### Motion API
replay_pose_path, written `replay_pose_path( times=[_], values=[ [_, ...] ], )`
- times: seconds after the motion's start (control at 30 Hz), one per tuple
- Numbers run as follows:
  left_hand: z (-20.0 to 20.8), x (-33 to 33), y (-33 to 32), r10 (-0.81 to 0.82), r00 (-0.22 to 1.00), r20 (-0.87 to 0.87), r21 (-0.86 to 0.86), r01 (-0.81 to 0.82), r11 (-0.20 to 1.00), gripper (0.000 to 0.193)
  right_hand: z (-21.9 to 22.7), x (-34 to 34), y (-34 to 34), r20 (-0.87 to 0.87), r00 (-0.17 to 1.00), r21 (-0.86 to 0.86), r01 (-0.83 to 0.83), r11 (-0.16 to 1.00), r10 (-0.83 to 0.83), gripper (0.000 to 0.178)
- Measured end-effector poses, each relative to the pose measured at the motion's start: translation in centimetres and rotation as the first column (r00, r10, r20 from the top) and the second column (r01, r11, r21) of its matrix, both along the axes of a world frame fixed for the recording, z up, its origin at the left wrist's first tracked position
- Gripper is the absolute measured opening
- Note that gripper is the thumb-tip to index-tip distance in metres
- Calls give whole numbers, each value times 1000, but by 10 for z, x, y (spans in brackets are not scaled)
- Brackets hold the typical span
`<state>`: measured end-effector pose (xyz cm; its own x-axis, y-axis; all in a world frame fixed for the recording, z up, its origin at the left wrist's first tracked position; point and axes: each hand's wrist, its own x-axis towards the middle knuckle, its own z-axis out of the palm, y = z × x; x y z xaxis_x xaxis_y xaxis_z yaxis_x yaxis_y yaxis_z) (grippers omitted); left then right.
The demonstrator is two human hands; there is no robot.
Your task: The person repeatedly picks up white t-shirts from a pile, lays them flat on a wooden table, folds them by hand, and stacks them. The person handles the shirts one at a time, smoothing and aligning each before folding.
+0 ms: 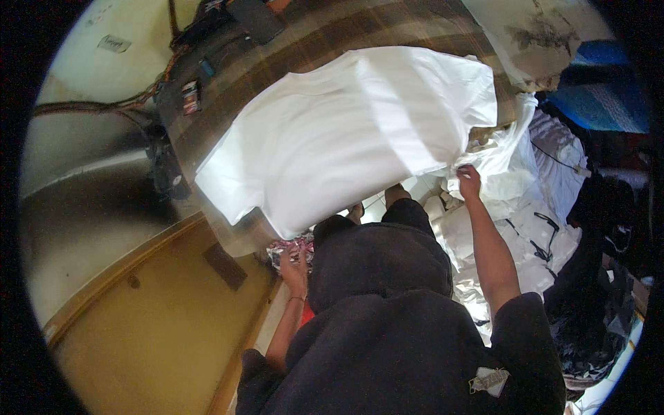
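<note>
A white T-shirt (325, 131) lies spread over a brown patterned cloth on the table, its hem toward me and its sleeves out to both sides. By the hem's right end my right hand (469, 181) is closed, fingers pinched on white fabric that looks like the shirt's edge; loose white cloth behind it blurs the boundary. My left hand (294, 270) is below the shirt's left hem corner, fingers extended and apart. Just beside those fingers is a crinkled pink-and-silver shiny wrapping (282, 252), partly hidden by the hand.
White garments (512, 235) with dark cords are heaped at the right. Blue cloth (602, 97) lies at the far right. A small dark packet (191, 97) and a flat dark object (256, 19) rest on the table's far part. A wood-framed yellowish panel (166, 325) stands at the left.
</note>
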<state>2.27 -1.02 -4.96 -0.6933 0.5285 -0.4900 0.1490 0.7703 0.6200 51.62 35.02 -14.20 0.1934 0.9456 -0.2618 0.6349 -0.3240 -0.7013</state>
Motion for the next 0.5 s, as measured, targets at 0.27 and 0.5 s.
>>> replay_pose_path(
  times=[0.27, 0.5],
  values=[
    [-230, -20, -7, -553, 701, -451, -316, 454, 833, 37, 41, -18, -63, 8, 954, -228, -291, 929, 300, 17],
    [-188, -12, -54, -727, 639, 252, -701, 638, 318, 38, 68, 16, -68, -45, 998, -130, -52, 990, 47, 29]
  ],
)
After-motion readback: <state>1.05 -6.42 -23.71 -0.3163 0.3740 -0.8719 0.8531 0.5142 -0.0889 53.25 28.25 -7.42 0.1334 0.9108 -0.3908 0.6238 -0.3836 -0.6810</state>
